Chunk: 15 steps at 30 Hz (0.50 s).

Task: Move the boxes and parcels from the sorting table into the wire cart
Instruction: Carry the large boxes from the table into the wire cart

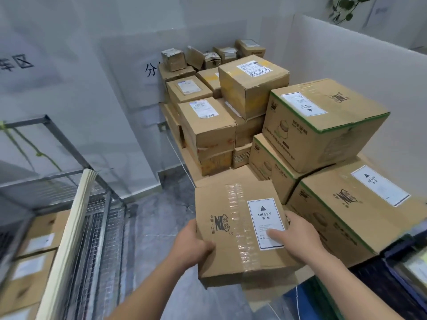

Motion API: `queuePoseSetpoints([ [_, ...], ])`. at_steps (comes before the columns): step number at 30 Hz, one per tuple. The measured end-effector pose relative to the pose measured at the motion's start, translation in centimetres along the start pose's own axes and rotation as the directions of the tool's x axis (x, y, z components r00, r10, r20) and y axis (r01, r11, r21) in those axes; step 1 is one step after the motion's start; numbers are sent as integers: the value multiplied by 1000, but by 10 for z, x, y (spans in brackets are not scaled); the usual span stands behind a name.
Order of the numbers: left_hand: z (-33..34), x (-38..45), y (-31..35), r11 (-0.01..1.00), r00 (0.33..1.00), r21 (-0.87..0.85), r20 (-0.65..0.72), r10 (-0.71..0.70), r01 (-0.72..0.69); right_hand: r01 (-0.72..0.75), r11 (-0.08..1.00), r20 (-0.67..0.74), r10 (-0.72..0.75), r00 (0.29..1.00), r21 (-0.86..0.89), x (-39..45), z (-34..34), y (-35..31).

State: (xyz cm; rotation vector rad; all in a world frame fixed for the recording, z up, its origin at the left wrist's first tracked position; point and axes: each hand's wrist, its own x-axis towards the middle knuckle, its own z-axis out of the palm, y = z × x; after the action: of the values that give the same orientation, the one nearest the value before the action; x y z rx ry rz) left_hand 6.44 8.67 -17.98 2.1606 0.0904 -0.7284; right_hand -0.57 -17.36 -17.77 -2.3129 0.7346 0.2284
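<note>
Here both arms reach forward — the left hand (193, 244) and right hand (298, 234) grip one "HEAVY" box (233, 229); three green-edged boxes (323, 121) stack beside it.

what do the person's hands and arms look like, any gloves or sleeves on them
Both are bare. The left hand and right hand wear no gloves, and no rings, watch or bands show on the fingers or wrists. The forearms are uncovered all the way down to the bottom edge of the picture, so no sleeve comes into view. Whatever is worn higher up the arms lies outside the frame.
</note>
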Motion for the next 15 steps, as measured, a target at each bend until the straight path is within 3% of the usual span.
queuePoseSetpoints([
  [8, -5, -2, -15, 995, 992, -92, -115, -45, 35, 45, 998, 63, -42, 997, -53, 16, 12, -17],
  [15, -69, -8, -59, 986, 967, -130, -221, -129, 102, 150, 987, 127, -142, 982, -61, 10, 58, -85],
])
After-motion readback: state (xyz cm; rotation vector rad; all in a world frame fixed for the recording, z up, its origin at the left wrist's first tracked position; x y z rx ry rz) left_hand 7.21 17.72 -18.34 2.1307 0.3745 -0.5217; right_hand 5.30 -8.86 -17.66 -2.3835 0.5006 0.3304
